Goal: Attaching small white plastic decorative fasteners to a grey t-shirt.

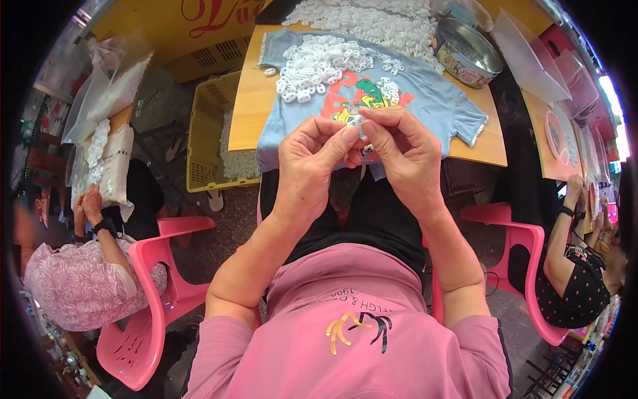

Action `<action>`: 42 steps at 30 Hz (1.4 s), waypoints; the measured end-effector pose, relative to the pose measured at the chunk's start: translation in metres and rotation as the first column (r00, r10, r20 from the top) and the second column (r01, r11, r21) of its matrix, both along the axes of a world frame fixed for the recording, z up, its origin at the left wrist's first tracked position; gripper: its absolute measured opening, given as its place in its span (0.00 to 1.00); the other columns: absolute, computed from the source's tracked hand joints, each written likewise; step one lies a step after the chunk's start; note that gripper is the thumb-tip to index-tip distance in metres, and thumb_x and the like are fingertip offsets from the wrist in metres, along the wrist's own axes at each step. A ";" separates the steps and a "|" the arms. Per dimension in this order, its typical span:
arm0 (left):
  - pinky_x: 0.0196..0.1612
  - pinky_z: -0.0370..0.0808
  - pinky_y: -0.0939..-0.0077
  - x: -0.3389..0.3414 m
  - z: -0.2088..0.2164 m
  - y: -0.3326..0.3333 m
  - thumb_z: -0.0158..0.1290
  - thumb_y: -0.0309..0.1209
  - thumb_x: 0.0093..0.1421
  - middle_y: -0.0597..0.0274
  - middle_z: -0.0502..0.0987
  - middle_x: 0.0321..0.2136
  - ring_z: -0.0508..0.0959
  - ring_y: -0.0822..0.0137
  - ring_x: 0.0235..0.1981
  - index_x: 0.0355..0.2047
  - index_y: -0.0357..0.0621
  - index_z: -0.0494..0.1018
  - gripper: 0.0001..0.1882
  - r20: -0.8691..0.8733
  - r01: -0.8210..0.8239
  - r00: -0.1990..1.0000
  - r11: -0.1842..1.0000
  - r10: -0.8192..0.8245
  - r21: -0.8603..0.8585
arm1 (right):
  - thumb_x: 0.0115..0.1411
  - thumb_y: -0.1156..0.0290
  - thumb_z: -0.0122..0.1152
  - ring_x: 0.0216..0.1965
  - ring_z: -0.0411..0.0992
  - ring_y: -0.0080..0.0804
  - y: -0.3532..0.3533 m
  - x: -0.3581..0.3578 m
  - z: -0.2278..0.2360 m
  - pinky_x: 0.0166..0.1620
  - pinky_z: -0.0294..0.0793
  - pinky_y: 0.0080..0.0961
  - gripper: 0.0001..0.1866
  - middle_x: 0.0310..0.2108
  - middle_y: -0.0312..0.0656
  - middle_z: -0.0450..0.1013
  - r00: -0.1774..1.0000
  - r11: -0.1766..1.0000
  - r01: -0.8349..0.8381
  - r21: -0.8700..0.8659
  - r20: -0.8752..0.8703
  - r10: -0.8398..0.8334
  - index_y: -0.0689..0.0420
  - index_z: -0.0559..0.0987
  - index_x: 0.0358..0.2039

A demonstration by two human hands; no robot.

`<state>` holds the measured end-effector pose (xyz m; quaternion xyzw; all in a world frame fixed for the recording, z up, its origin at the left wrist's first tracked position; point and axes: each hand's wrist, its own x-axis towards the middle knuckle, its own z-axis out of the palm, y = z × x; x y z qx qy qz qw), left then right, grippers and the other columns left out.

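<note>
My left hand [309,156] and my right hand [407,151] meet over the near edge of the table, thumbs and forefingers pinched together. Between the fingertips they hold a small white plastic piece [357,124], mostly covered by the fingers. Just below it, a small dark-and-white spot shows between the hands; I cannot make out what it is. Beneath lies a light blue T-shirt [279,130] with a cartoon print, spread over the tabletop. On the shirt sits a heap of white plastic pieces with holes [312,70], and a few more lie to its right.
A larger mass of white pieces [392,30] covers the far table, with a round tin [468,53] at its right. A yellow crate [199,143] stands left on the floor. Pink chairs [143,312] flank me; other people work at left [86,282] and right [578,279].
</note>
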<state>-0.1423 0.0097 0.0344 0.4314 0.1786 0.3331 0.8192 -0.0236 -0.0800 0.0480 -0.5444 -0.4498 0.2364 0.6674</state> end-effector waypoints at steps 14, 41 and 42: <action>0.40 0.72 0.82 0.004 -0.005 0.003 0.54 0.34 0.63 0.60 0.71 0.45 0.73 0.77 0.39 0.44 0.40 0.73 0.13 0.032 0.037 0.998 0.938 -0.052 0.345 | 0.63 0.71 0.58 0.36 0.73 0.22 -0.007 0.016 0.001 0.40 0.73 0.19 0.19 0.37 0.38 0.74 0.846 0.967 -0.255 -0.004 -0.485 0.221 0.60 0.70 0.54; 0.57 0.65 0.66 0.002 -0.015 -0.007 0.44 0.43 0.68 0.55 0.69 0.45 0.66 0.60 0.56 0.42 0.36 0.72 0.20 0.216 0.078 0.955 0.874 -0.204 0.479 | 0.63 0.78 0.56 0.47 0.71 0.27 -0.013 -0.030 0.010 0.53 0.69 0.24 0.36 0.46 0.43 0.70 0.703 0.963 -0.189 0.195 -0.658 0.271 0.57 0.49 0.67; 0.56 0.65 0.66 -0.002 -0.015 -0.004 0.45 0.43 0.67 0.55 0.69 0.45 0.67 0.60 0.55 0.42 0.36 0.73 0.20 0.171 0.089 0.967 0.882 -0.187 0.462 | 0.63 0.77 0.55 0.47 0.71 0.27 -0.010 -0.032 0.011 0.52 0.69 0.24 0.36 0.45 0.43 0.70 0.698 0.965 -0.206 0.160 -0.667 0.259 0.58 0.48 0.67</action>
